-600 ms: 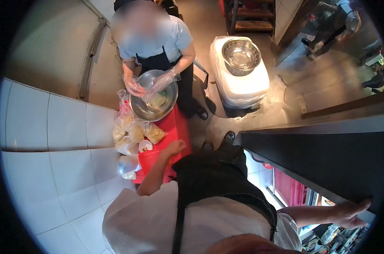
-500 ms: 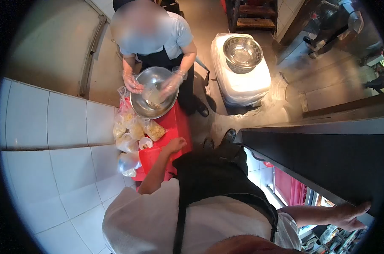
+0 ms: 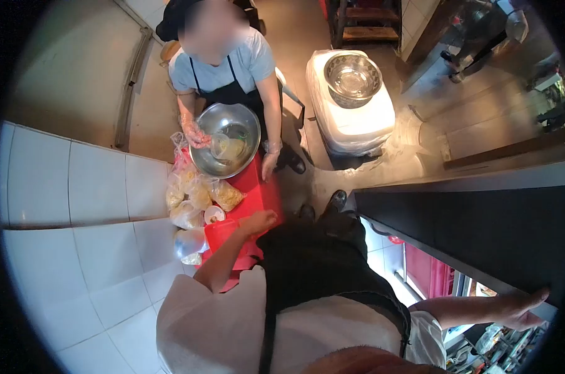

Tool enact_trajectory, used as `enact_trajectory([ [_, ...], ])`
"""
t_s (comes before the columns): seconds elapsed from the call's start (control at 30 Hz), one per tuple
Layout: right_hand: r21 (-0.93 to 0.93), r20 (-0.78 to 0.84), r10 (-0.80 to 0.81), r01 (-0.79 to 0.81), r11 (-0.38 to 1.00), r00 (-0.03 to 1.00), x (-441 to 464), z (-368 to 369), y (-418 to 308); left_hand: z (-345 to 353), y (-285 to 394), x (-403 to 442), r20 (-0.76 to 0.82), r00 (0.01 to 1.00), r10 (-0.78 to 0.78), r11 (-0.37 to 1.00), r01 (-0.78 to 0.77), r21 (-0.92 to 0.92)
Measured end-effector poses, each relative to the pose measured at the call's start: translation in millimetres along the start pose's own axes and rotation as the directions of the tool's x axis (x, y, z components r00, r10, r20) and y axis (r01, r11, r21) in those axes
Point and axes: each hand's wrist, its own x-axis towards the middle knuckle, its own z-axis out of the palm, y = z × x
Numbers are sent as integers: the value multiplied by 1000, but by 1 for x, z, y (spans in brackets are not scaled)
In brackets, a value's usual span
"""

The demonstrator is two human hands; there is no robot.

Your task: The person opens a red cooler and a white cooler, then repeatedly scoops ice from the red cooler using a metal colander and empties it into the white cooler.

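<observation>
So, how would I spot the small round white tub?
Find the bright red plastic surface beside the white-tiled wall. Clear, yellowish-filled plastic bags line its wall side; the small white tub sits beside them. Its round rim sets it apart from those soft bags.

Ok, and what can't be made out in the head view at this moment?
All in the head view:
Left hand: too small and blurred to tell whether it holds anything.
Right hand: shadow by the black panel obscures whether it grasps the edge.
Bags: too small and hazy to name the contents.
Clutter at lower right: too small, partly cut off by the dark lens border.
</observation>
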Motion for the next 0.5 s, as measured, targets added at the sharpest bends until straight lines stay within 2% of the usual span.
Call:
enact_trajectory([
  [0.07, 6, 32, -28, 28, 1000, 999, 2, -1, 4, 0, 3, -15, -35, 999, 5, 1000, -5, -4],
  [0.13, 23, 24, -41, 40, 999, 999, 1, -1, 2, 5, -5, -18, -29, 998, -48, 996, 50, 69],
  [0.23, 46, -28, -58, 59, 997, 998, -1, 2, -1, 13, -23, -20, -24, 998, -57, 990, 59, 125],
  [0.3, 19, -41, -81, 82, 996, 996, -1, 1, 1, 23, -38, -21, -6, 998, -58, 992, 58, 113],
  [0.33, -60, -33, -98, 96, 994, 995, -1, -2, 0, 30, -46, -22, 12, 998, -64, 994, 62, 91],
  [0.4, -56, -71, -124, 121, 991, 990, -4, -2, -12, 42, -61, -20, 10, 998, -56, 996, 55, 65],
  [0.5, 91, -116, -48, 59, 994, 992, 9, -6, -12, 53, -79, -23, -3, 999, -53, 996, 53, 74],
])
